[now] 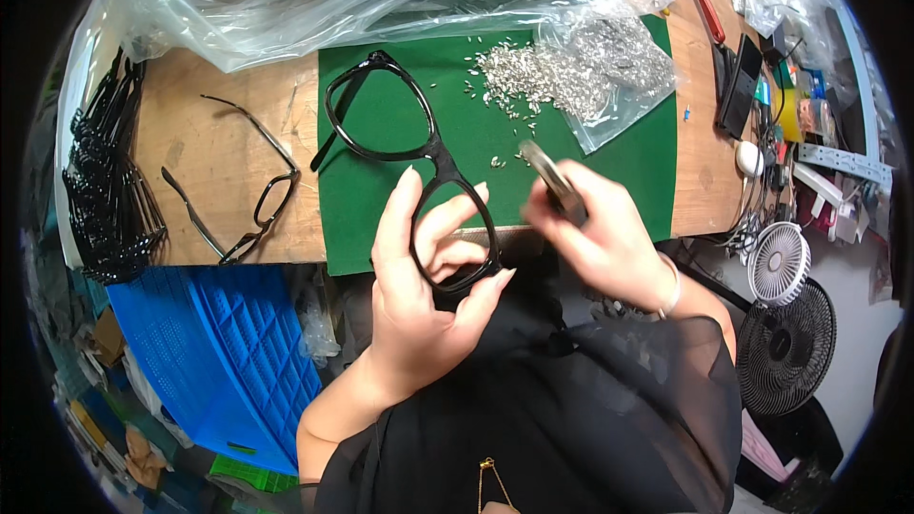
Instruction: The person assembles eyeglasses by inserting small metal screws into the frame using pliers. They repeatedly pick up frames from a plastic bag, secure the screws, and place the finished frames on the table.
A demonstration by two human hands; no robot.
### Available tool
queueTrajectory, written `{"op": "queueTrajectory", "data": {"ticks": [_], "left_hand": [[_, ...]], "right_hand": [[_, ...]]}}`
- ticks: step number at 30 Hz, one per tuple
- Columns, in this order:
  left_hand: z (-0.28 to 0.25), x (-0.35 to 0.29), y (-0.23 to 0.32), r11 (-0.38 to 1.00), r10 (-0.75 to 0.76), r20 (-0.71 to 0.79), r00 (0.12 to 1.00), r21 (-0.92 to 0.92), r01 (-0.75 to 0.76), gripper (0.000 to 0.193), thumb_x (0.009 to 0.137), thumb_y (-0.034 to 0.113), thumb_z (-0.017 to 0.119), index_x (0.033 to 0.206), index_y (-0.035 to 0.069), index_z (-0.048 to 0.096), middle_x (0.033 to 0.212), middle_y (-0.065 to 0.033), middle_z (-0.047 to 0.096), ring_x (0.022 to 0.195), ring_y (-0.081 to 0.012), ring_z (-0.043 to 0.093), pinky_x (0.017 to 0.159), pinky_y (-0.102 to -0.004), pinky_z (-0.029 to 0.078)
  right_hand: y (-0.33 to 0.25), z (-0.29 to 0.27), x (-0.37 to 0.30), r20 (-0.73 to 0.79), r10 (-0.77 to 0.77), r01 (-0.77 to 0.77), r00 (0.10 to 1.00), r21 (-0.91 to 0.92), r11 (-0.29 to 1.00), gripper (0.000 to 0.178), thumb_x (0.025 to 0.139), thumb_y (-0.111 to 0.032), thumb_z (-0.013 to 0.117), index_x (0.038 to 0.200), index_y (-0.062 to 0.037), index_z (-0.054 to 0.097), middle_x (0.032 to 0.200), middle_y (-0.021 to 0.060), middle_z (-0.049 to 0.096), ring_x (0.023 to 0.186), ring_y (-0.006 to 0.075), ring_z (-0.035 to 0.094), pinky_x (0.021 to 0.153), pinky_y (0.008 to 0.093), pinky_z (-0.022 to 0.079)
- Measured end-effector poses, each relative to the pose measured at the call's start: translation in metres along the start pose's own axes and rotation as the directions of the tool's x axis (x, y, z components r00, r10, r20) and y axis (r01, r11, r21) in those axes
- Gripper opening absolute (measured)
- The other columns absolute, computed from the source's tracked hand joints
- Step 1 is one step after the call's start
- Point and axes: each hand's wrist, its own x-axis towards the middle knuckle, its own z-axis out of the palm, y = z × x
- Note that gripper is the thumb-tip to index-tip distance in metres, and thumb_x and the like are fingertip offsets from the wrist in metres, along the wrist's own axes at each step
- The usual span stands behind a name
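Observation:
My left hand (419, 295) grips a black eyeglass frame (440, 150) by one rim, with fingers behind it and the thumb at its lower corner. The frame is tilted; its other rim and a folded temple reach up over the green mat (381, 219). To the right, my right hand (609, 228) is closed around a greyish metal hand tool (552, 176), blurred by motion, so its exact kind is unclear. The tool is apart from the frame. Beyond it, a pile of small silvery pieces (524, 74) lies on the mat, beside a clear plastic bag (624, 67) of more pieces.
Another pair of dark glasses (276, 200) lies on the wooden table left of the mat. A bundle of black frames (109, 190) fills the left edge. Clear plastic sheeting (362, 0) covers the back. A blue crate (219, 352) stands below left; a phone (741, 86) and fans (779, 264) are right.

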Motion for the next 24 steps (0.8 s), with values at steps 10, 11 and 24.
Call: {"op": "queueTrajectory", "data": {"ticks": [10, 11, 24], "left_hand": [[0.022, 0.004, 0.007, 0.988, 0.118, -0.175, 0.977, 0.123, -0.097, 0.084, 0.069, -0.011, 0.062, 0.133, -0.003, 0.009, 0.118, -0.0233, 0.047, 0.081, -0.0178, 0.058, 0.072, -0.0264, 0.051], [0.022, 0.004, 0.006, 0.987, 0.126, -0.17, 0.977, 0.122, -0.106, 0.084, 0.069, -0.011, 0.062, 0.133, -0.003, 0.008, 0.118, -0.0234, 0.047, 0.083, -0.0185, 0.058, 0.072, -0.0269, 0.051], [0.008, 0.004, 0.014, 0.998, -0.005, -0.076, 0.997, -0.058, 0.001, 0.083, 0.075, -0.008, 0.059, 0.134, 0.006, 0.002, 0.124, -0.0209, 0.042, 0.105, -0.0219, 0.052, 0.087, -0.0317, 0.047]], "right_hand": [[-0.018, 0.013, -0.014, 0.012, 0.033, -0.035, 0.999, 0.412, 0.911, 0.015, 0.081, -0.009, 0.062, 0.088, 0.0, 0.051, 0.074, 0.002, 0.055, 0.067, 0.0069, 0.052, 0.061, 0.0207, 0.043], [-0.019, 0.013, -0.013, 0.067, 0.113, -0.131, 0.991, 0.52, 0.844, 0.016, 0.082, -0.01, 0.061, 0.089, 0.0, 0.051, 0.075, 0.0017, 0.054, 0.069, 0.0067, 0.052, 0.063, 0.0207, 0.043], [-0.038, 0.011, -0.005, 0.29, 0.114, -0.292, 0.95, 0.697, 0.655, 0.02, 0.086, -0.014, 0.057, 0.097, 0.0011, 0.05, 0.09, 0.0017, 0.055, 0.084, 0.0061, 0.048, 0.077, 0.0216, 0.041]]}}
